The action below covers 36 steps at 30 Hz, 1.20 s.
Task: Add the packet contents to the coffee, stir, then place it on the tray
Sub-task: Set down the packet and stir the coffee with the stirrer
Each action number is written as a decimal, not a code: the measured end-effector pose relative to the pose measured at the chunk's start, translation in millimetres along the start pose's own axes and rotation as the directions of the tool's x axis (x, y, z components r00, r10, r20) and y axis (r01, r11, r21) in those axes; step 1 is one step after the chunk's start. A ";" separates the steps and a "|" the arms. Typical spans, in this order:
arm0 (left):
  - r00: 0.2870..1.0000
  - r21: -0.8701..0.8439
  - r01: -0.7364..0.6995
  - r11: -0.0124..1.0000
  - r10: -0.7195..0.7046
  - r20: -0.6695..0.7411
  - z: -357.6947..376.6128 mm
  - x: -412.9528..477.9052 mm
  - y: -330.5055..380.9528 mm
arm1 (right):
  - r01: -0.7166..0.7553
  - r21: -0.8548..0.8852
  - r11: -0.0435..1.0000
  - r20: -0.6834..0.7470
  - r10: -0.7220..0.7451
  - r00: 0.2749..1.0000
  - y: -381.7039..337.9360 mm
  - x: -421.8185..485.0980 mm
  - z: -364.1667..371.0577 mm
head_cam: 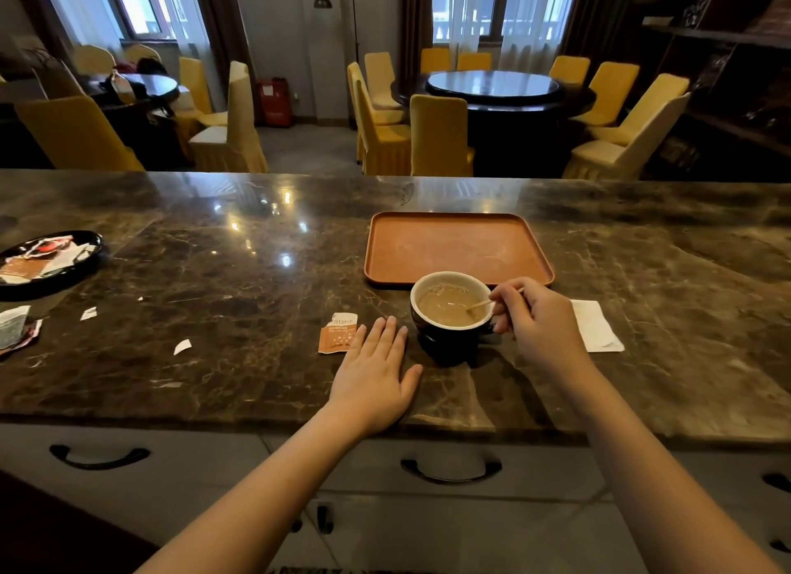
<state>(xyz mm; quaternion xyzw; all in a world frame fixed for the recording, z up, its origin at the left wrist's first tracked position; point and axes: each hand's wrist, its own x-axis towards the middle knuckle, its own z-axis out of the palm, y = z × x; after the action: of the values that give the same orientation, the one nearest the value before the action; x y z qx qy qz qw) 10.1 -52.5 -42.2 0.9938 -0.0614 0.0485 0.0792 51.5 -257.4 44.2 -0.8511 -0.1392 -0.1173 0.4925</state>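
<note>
Coffee cup: one, beside one orange tray and one torn packet on brown marble counter. My right hand pinches one stirrer; my left hand lies flat, fingers spread.

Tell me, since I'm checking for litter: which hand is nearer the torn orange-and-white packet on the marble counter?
Left. The left hand lies flat beside the torn orange-and-white packet, fingertips nearly touching it. The right hand is beyond the dark cup, holding the stirrer.

Right hand: I hold stirrer in coffee cup | left hand: flat on tabletop | tray: behind cup
</note>
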 end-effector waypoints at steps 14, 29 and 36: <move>0.999 -0.064 -0.019 0.998 0.016 -0.042 0.3 -2.5 -0.1 | -0.048 -0.035 0.998 0.047 0.050 0.998 -8.5 10.2 -13.6; 0.998 -0.063 -0.013 0.998 0.009 -0.062 2.4 -2.3 0.4 | 0.016 -0.029 0.999 0.012 -0.015 1.000 -26.7 23.0 23.6; 0.998 -0.073 -0.017 0.997 0.013 -0.063 3.5 -2.1 -0.3 | -0.051 -0.006 0.999 0.193 0.051 0.980 -27.9 15.4 0.3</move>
<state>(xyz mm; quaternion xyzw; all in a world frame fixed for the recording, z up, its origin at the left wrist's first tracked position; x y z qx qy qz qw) 8.4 -52.6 -45.9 0.9877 -0.0681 0.0780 0.1172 56.1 -242.0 71.7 -0.8620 -0.1642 -0.0216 0.4791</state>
